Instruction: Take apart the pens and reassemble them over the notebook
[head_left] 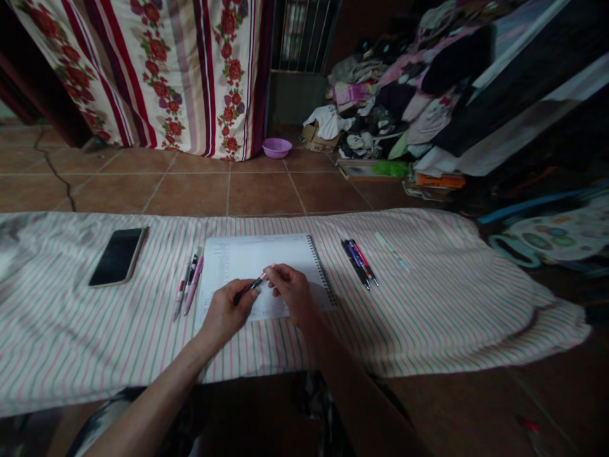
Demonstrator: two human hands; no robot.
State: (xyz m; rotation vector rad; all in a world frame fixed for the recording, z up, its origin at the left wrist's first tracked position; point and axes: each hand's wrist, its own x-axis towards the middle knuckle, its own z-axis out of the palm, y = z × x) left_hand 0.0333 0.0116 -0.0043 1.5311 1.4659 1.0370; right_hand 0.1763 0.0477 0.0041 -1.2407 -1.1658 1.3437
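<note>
Over the notebook (257, 249), left hand (229, 308) and right hand (294, 291) gripped a pen (252, 287), apparently adjusting it, the next move seemingly requiring steadiness.

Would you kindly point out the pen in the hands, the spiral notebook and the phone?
Pen (257, 281), head view: dark stretch of the barrel.
Spiral notebook (259, 252), head view: bare upper page.
Phone (118, 257), head view: middle of the dark screen.
</note>
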